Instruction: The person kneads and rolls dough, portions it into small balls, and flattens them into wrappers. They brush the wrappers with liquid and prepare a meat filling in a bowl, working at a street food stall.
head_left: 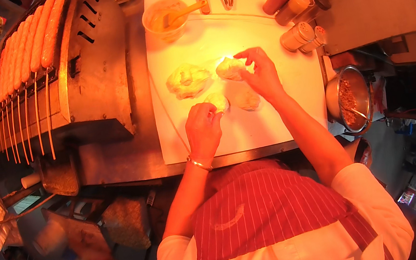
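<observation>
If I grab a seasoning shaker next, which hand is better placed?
Probably your right hand: it's nearer the two seasoning shakers, near the right edge of the white board. Your left hand is farther left, at a dough piece, and would have to reach past the right.

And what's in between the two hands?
A doughy lump, plus the small lump at the left hand and the upper lump at the right hand; the head view shows them.

Dough pieces [188, 80] lie on the board [246, 27], right of sausages [28, 44].
</observation>
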Motion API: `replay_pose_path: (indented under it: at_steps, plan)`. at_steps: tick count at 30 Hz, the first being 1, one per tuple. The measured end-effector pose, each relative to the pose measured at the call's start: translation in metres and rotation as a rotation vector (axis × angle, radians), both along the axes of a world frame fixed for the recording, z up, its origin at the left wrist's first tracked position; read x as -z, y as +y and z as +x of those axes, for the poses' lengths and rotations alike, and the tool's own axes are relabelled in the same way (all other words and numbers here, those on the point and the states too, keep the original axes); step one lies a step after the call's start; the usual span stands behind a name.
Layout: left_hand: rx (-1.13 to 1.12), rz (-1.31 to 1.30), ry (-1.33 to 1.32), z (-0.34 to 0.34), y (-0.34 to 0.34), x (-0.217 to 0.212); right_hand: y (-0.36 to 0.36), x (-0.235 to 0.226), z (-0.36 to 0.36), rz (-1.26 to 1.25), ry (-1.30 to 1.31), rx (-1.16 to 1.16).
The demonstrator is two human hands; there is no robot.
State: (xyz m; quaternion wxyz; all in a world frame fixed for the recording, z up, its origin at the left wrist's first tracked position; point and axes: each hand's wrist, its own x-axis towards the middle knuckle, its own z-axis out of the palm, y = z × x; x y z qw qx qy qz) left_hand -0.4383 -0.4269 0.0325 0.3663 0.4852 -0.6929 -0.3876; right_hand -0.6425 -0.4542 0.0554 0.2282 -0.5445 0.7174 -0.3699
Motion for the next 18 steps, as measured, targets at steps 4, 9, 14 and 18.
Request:
replay_pose_path:
  at_steps: [4,9,14,18]
  plan:
    - [0.097,0.068,-0.074,0.003,0.005,0.012,0.027,0.017,0.004,-0.024,-0.124,-0.13]
    - [0.027,-0.007,-0.237,-0.007,-0.008,0.026,0.04,0.018,0.024,0.069,-0.23,-0.144]
    - [0.025,0.085,-0.19,-0.008,-0.022,0.043,0.034,0.032,0.032,0.04,-0.066,-0.335]
    - [0.057,0.314,-0.096,-0.005,-0.024,0.043,0.036,0.044,0.045,0.016,0.032,-0.406]
